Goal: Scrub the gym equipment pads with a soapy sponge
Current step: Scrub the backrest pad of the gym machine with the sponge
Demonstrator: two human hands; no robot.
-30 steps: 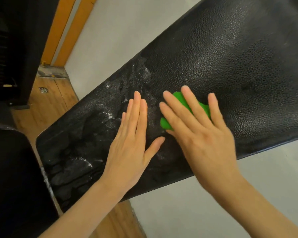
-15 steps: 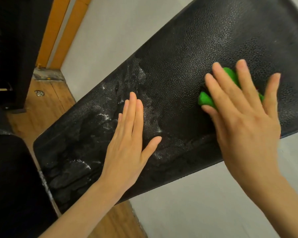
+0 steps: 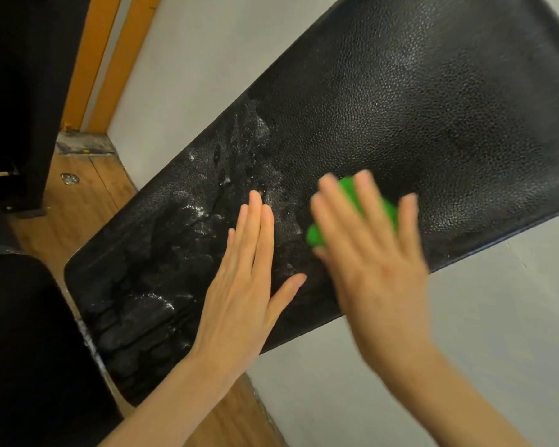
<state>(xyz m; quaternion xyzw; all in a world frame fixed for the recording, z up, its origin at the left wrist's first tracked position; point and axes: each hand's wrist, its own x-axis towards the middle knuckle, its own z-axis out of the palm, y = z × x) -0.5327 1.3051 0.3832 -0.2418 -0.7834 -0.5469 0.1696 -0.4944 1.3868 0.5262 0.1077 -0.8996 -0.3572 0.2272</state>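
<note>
Our one green sponge (image 3: 317, 235) lies mostly hidden under our right hand (image 3: 373, 253), which is blurred and presses it flat-fingered onto the black pad (image 3: 417, 101). Our left hand (image 3: 244, 285), just beside it, rests open-palmed on the pad. Foam (image 3: 207, 211) streaks the pad beyond our left fingertips. The pad's far end is cut off; its near edge runs under both wrists.

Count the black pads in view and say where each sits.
2. The long pad runs across the middle, with the left hand flat on it and the right hand pressing the sponge. A second pad sits bottom left, partly cut off.
</note>
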